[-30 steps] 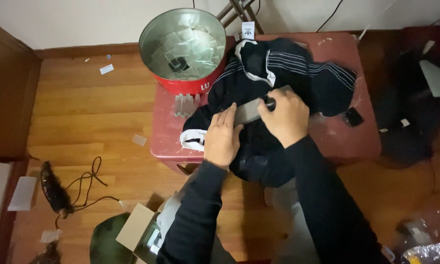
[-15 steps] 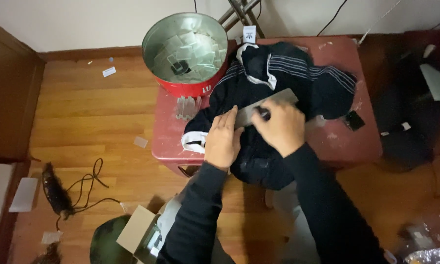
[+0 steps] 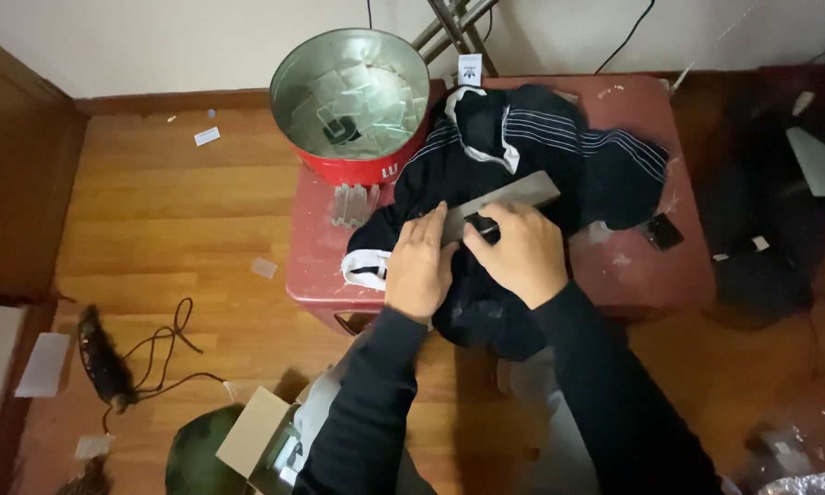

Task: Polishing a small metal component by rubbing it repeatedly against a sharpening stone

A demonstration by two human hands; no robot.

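Note:
A dark jacket (image 3: 559, 147) with thin white stripes and white trim lies crumpled on a low red table (image 3: 632, 270). A flat grey bar (image 3: 527, 191) rests slantwise across it. My right hand (image 3: 520, 255) grips the bar's nearer part, fingers curled over it. My left hand (image 3: 419, 268) lies flat on the jacket just left of the right hand, its fingertips touching the bar's near end. A white cuff of the jacket (image 3: 362, 270) hangs at the table's front left edge beside my left hand.
A round red tin (image 3: 362, 170) with clear packets inside stands at the table's back left corner, with a clear packet bundle (image 3: 353, 203) beside it. A small black object (image 3: 662, 231) lies right of the jacket. On the wooden floor are a cable (image 3: 160, 353) and a cardboard box (image 3: 252, 440).
My right hand has slid back along the grey bar toward me, uncovering more of its far end. My left hand stays pressed on the jacket.

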